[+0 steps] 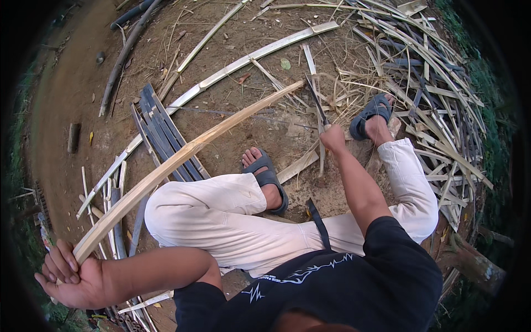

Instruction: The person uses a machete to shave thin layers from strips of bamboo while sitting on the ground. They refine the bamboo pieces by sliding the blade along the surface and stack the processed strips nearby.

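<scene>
My left hand [74, 276] is closed around the near end of a long, pale split bamboo strip [188, 149]. The strip runs up and to the right across my bent left knee, its far end close to a blade. That dark, long-bladed knife [316, 99] is in my right hand [333, 138], fingers wrapped around its handle. The blade points up and away, next to the strip's tip; whether the two touch I cannot tell. Thin curled shavings [348, 91] lie on the ground just right of the blade.
A big heap of split bamboo strips [437, 94] curves along the right side. Dark bamboo pieces [166, 133] lie beyond my left knee, near a long pale bamboo length [238, 63]. A short log piece [73, 138] rests on the dirt at left. My sandalled feet [264, 177] are spread apart.
</scene>
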